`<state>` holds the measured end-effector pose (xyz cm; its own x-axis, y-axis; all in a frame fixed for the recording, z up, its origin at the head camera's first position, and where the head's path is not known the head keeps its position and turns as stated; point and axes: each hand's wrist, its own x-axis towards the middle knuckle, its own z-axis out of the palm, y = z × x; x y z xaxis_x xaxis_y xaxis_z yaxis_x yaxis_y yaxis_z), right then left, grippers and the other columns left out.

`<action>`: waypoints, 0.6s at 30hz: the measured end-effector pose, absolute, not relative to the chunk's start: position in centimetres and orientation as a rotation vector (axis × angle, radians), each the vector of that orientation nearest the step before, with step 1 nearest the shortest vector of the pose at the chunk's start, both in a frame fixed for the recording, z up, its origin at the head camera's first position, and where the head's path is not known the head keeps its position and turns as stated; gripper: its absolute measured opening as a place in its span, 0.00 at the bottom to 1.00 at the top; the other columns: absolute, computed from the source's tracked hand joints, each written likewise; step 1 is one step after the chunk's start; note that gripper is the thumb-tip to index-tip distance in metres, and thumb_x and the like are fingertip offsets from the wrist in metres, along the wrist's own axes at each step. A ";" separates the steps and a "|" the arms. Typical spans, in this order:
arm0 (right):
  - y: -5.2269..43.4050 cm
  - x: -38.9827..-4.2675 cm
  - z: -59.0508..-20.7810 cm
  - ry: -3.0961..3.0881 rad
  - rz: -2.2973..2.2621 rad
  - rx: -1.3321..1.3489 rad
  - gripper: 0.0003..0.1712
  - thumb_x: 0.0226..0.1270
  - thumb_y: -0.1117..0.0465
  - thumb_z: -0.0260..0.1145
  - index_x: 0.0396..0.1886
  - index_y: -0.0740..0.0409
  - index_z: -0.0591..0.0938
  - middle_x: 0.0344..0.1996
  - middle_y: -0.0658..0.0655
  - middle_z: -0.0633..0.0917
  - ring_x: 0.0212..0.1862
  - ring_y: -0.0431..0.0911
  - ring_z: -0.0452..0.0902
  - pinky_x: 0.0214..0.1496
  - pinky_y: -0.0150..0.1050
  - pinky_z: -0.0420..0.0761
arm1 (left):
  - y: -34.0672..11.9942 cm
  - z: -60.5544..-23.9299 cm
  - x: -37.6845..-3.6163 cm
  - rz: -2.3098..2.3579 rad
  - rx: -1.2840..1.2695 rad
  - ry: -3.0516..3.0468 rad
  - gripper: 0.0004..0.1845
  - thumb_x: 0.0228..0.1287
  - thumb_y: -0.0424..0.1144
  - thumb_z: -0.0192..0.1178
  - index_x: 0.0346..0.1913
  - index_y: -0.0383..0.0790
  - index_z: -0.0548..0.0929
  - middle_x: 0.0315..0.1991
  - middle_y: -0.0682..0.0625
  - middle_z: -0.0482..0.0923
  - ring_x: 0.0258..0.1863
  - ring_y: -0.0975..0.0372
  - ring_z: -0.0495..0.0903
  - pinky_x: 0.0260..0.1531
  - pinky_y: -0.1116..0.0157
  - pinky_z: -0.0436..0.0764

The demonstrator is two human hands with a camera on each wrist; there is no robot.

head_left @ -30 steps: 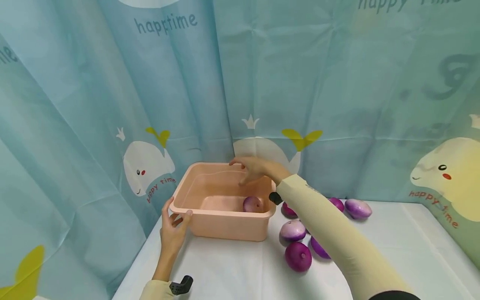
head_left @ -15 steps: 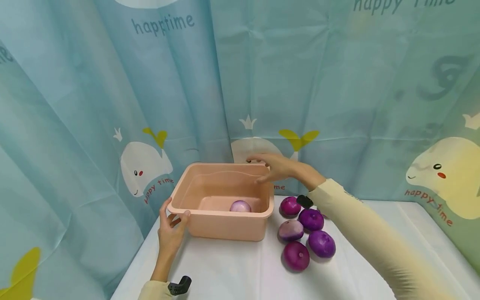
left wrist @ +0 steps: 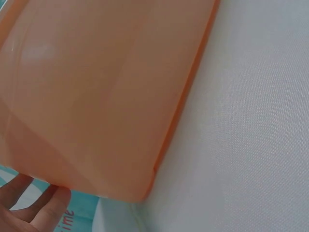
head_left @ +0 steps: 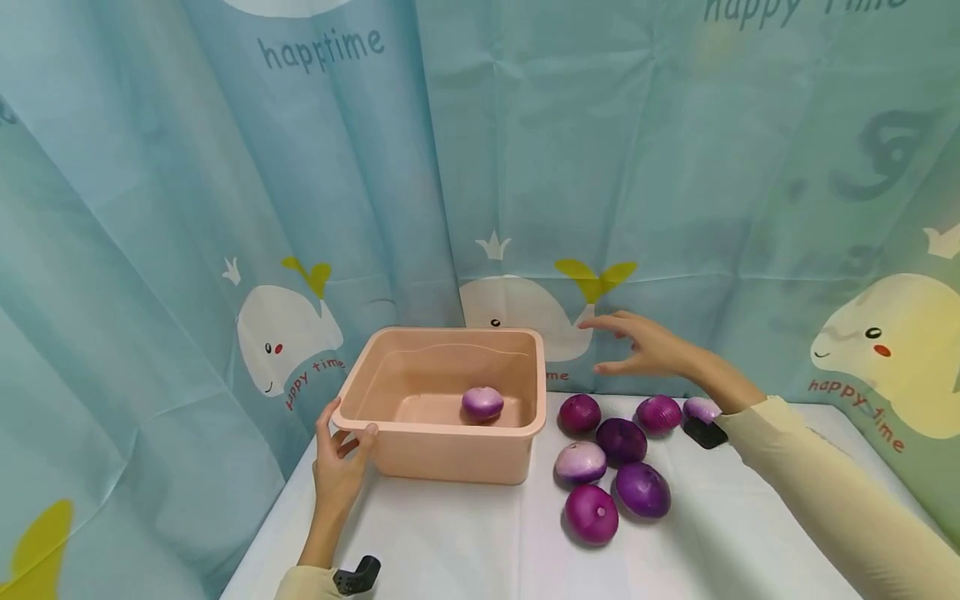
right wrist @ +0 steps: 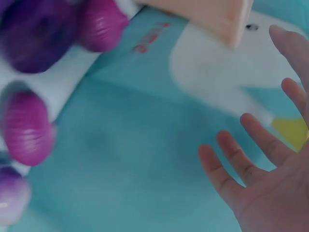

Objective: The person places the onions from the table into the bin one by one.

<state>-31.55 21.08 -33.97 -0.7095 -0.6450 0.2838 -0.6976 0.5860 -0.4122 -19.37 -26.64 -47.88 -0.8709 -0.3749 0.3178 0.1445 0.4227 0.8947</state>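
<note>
A peach plastic basin (head_left: 453, 454) stands on the white table, and one purple-and-white onion (head_left: 482, 403) lies inside, right of its middle. My left hand (head_left: 341, 471) grips the basin's near left corner, thumb at the rim and fingers along the side; the left wrist view shows its fingertips (left wrist: 57, 200) against the basin wall. My right hand (head_left: 641, 346) is raised to the right of the basin, holding nothing. In the right wrist view its fingers (right wrist: 263, 137) are spread. Below it on the table lie several red onions (head_left: 621, 441), some dark purple, some paler.
A blue-green curtain (head_left: 675, 167) with whale prints hangs right behind the table. The white tabletop (head_left: 450, 542) extends in front of the basin and to the right of the onions. A black wrist device (head_left: 358, 575) sits on my left wrist.
My right hand has moved right, from over the basin to above the onions. The onion in the basin has rolled and settled slightly left. The left hand stays on the basin.
</note>
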 end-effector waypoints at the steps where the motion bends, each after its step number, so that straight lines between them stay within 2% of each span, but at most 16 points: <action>1: 21.8 -31.3 -34.3 -2.706 0.777 1.129 0.38 0.62 0.52 0.77 0.71 0.54 0.76 0.62 0.66 0.78 0.55 0.63 0.78 0.53 0.64 0.80 | -26.7 -47.9 -19.3 -1.452 0.194 -2.203 0.41 0.72 0.48 0.64 0.81 0.59 0.55 0.75 0.40 0.65 0.60 0.43 0.78 0.42 0.82 0.74; 6: 25.3 -30.0 -36.1 -2.718 0.828 1.017 0.37 0.63 0.52 0.77 0.70 0.55 0.76 0.64 0.65 0.77 0.54 0.63 0.78 0.48 0.60 0.82 | -26.7 -47.8 -19.3 -1.452 0.181 -2.189 0.41 0.72 0.46 0.65 0.80 0.59 0.55 0.74 0.40 0.67 0.59 0.44 0.79 0.43 0.80 0.74; 11: 29.1 -29.5 -38.5 -2.646 0.847 0.942 0.34 0.62 0.58 0.78 0.67 0.59 0.79 0.63 0.64 0.80 0.57 0.64 0.77 0.48 0.58 0.82 | -26.6 -47.7 -19.3 -1.498 0.145 -2.181 0.41 0.71 0.44 0.65 0.81 0.59 0.55 0.75 0.40 0.66 0.60 0.45 0.78 0.44 0.78 0.77; 18: 33.3 -30.0 -43.9 -2.576 0.685 0.848 0.31 0.57 0.60 0.79 0.60 0.62 0.81 0.55 0.65 0.85 0.49 0.62 0.81 0.42 0.50 0.86 | -26.7 -47.8 -19.2 -1.465 0.175 -2.197 0.41 0.72 0.45 0.65 0.81 0.59 0.55 0.74 0.41 0.67 0.59 0.45 0.79 0.44 0.78 0.75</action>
